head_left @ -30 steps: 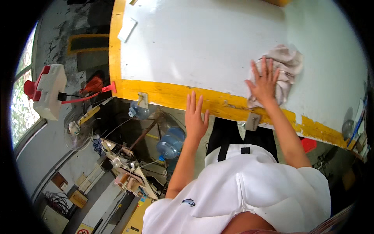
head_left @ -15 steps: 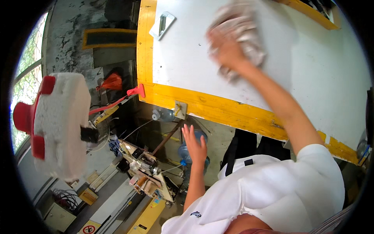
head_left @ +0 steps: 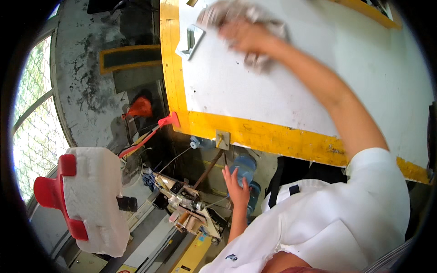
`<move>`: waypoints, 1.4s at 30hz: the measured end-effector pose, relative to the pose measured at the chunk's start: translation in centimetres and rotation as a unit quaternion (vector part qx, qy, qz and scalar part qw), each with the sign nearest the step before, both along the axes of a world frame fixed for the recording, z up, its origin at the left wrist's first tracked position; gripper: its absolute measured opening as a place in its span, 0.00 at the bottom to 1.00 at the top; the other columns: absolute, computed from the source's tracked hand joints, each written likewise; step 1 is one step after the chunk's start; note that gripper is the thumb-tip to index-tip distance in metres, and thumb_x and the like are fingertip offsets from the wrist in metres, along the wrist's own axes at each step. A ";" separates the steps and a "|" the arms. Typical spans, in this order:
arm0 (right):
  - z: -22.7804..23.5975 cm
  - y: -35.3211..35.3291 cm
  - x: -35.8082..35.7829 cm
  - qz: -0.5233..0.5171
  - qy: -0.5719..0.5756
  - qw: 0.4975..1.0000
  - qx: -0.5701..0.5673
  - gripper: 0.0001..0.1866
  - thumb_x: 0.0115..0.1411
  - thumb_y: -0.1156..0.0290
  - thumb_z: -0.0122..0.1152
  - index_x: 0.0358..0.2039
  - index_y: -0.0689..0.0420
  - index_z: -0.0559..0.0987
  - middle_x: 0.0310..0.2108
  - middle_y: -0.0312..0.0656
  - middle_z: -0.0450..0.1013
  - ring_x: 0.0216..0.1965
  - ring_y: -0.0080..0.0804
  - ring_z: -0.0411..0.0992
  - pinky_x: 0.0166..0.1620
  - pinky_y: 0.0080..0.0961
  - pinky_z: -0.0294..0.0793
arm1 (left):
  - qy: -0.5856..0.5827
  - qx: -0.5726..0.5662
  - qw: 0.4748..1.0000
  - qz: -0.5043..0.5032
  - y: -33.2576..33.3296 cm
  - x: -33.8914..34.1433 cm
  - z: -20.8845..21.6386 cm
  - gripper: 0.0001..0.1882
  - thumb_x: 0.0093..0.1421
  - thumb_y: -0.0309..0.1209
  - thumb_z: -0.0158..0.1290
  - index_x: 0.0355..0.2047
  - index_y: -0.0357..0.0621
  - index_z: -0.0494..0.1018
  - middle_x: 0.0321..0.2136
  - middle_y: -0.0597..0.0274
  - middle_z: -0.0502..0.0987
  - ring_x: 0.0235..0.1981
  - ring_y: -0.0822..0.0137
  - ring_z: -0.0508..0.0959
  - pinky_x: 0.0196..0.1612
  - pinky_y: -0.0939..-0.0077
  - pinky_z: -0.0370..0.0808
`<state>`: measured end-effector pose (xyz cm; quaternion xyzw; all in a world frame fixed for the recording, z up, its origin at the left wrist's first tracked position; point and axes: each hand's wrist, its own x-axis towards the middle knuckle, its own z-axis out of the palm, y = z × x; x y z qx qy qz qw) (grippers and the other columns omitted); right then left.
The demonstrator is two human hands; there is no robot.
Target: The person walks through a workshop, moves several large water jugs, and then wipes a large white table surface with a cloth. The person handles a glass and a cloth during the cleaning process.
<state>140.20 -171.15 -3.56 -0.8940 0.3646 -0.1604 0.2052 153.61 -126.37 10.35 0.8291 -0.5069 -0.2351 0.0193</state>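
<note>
My right hand presses on a crumpled pale cloth against the white tabletop. Its fingers are bent into the fabric and partly blurred, with folds spreading out on both sides. Left of the cloth, near the table's yellow edge, lies a small pale frame-shaped piece with a rectangular opening. Off the front edge of the table, my left hand hangs in the air with its fingers spread, holding nothing. Blue plastic water bottles stand below it.
A yellow border edges the table, with a red clamp-like piece at its left corner. A white foam block with red parts looms at left. Beyond it are a cluttered small stand and a mesh window.
My right hand has slid the cloth leftward across the tabletop, toward the pale frame piece. My left hand stays raised and spread. The view has shifted, so the foam block appears lower.
</note>
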 end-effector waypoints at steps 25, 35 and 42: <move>-3.4 10.2 -17.7 -0.164 -0.033 0.985 -0.039 0.27 0.58 0.54 0.45 0.58 0.47 0.61 0.60 0.28 0.54 0.57 0.22 0.57 0.54 0.24 0.62 | 0.015 -0.039 0.972 -0.231 -8.9 -5.1 0.0 0.15 0.53 0.22 0.51 0.42 0.41 0.68 0.57 0.48 0.57 0.60 0.46 0.52 0.58 0.56 0.54; 2.7 16.4 -49.6 -0.499 0.033 0.866 0.025 0.26 0.58 0.65 0.50 0.57 0.55 0.61 0.59 0.44 0.56 0.60 0.40 0.52 0.62 0.34 0.45 | 0.070 -0.014 0.956 -0.284 -8.9 -14.7 -2.6 0.16 0.50 0.21 0.52 0.41 0.40 0.68 0.57 0.49 0.56 0.60 0.45 0.53 0.58 0.58 0.55; 0.3 32.4 -54.7 -0.456 0.181 0.867 -0.088 0.28 0.63 0.56 0.37 0.62 0.47 0.51 0.64 0.36 0.46 0.65 0.34 0.41 0.62 0.41 0.36 | 0.086 -0.022 0.958 -0.273 -6.9 -18.3 -4.5 0.26 0.49 0.21 0.52 0.50 0.38 0.60 0.58 0.43 0.52 0.59 0.44 0.52 0.57 0.59 0.56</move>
